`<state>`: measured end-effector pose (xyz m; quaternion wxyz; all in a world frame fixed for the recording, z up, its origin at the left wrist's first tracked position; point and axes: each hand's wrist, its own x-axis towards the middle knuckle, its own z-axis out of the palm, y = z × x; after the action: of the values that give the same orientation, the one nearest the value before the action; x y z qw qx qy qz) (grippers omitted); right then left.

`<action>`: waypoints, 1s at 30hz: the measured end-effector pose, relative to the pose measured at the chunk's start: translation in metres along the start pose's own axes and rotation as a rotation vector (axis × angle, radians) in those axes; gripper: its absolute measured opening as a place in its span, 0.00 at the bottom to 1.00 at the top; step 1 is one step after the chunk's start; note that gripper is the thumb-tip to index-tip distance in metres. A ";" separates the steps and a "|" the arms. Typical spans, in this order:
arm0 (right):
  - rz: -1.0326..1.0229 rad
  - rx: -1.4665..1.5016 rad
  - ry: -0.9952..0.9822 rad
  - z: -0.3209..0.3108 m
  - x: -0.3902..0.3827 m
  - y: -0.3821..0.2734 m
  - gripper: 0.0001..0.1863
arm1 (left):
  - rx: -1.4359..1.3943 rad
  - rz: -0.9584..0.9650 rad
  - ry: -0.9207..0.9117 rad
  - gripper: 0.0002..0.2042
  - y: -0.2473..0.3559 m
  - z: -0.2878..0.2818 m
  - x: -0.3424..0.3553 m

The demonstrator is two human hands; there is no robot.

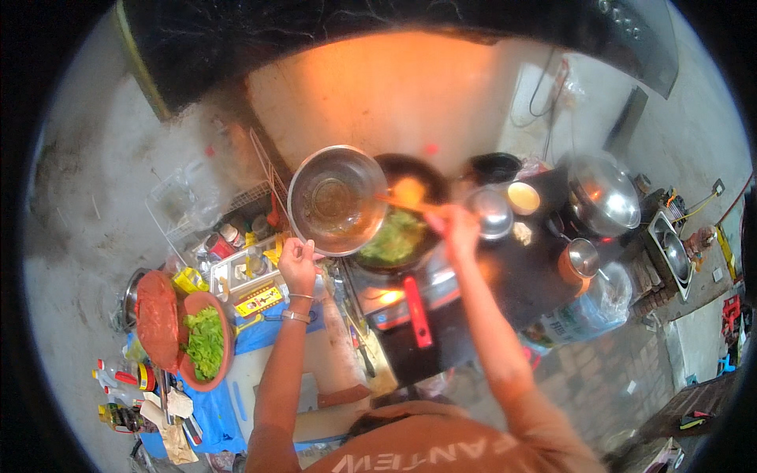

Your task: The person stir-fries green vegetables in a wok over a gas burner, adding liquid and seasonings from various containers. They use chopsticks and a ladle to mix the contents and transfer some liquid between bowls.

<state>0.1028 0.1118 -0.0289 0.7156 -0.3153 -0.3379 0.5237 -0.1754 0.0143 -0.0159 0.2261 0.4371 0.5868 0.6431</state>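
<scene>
My left hand [298, 265] grips the rim of a metal bowl [309, 167], tilted beside and partly over the wok. A little wet residue shows in its bottom. My right hand [457, 228] is closed on a slim orange-brown stick-like utensil [398, 203], whose far end reaches the bowl's edge; its exact kind cannot be made out. Below the utensil lies the dark wok [436, 180] with a red handle [417, 310] pointing toward me. Chopped greens [389, 243] sit in the wok, and a yellow-orange patch [408, 191] shows behind them, blurred.
To the left, a clay-coloured bowl [224, 314] holds green leaves beside a reddish-brown lid-like piece [158, 319]. A cutting board [347, 420] lies near me. On the right stand a domed metal lid [490, 211], a large metal bowl [603, 193] and an orange container [574, 276].
</scene>
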 end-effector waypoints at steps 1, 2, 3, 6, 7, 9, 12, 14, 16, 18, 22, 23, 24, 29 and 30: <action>0.013 -0.051 -0.035 -0.002 -0.006 0.003 0.09 | -0.023 -0.025 0.008 0.06 -0.002 -0.003 0.002; 0.024 -0.103 -0.070 -0.005 -0.014 0.005 0.09 | -0.047 -0.050 0.016 0.06 -0.006 -0.005 0.004; 0.032 -0.161 -0.100 -0.009 -0.022 0.006 0.09 | -0.077 -0.078 0.018 0.06 -0.009 -0.003 0.004; 0.213 0.017 -0.059 -0.010 -0.042 0.002 0.10 | -0.117 -0.058 0.026 0.07 -0.011 -0.002 0.006; 0.208 0.028 -0.068 -0.009 -0.044 -0.003 0.11 | -0.095 -0.042 0.037 0.07 -0.009 -0.001 0.006; 0.159 0.046 -0.073 -0.008 -0.039 -0.009 0.11 | -0.052 -0.019 0.054 0.07 -0.004 0.001 0.004; 0.114 0.068 -0.055 0.004 -0.021 -0.015 0.10 | -0.021 0.019 0.043 0.07 0.005 0.004 0.006; 0.005 -0.050 -0.114 0.000 -0.017 -0.006 0.10 | -0.057 0.006 0.033 0.07 0.001 0.008 0.006; -0.114 -0.301 -0.192 -0.010 -0.023 0.003 0.10 | -0.061 -0.003 0.046 0.07 0.001 0.008 0.010; 0.241 0.037 -0.082 -0.013 -0.036 -0.006 0.11 | -0.039 -0.025 0.074 0.07 0.002 0.009 0.011; 0.220 0.055 -0.010 -0.019 -0.048 -0.024 0.11 | -0.084 -0.033 0.087 0.07 0.000 0.010 0.011; 0.190 0.076 -0.019 -0.015 -0.050 -0.019 0.11 | -0.089 -0.045 0.089 0.07 -0.001 0.010 0.012; 0.209 0.138 -0.052 -0.010 -0.052 -0.014 0.10 | -0.096 -0.058 0.085 0.07 -0.002 0.013 0.015; -0.004 -0.050 -0.030 -0.012 -0.052 0.010 0.10 | -0.238 -0.227 0.077 0.06 -0.006 0.018 0.013; -0.040 -0.223 -0.016 -0.017 -0.051 0.007 0.10 | -0.243 -0.287 0.075 0.07 -0.010 0.012 0.011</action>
<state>0.1012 0.0627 -0.0521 0.6838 -0.3821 -0.4060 0.4708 -0.1734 0.0326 -0.0230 0.3445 0.2940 0.5690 0.6863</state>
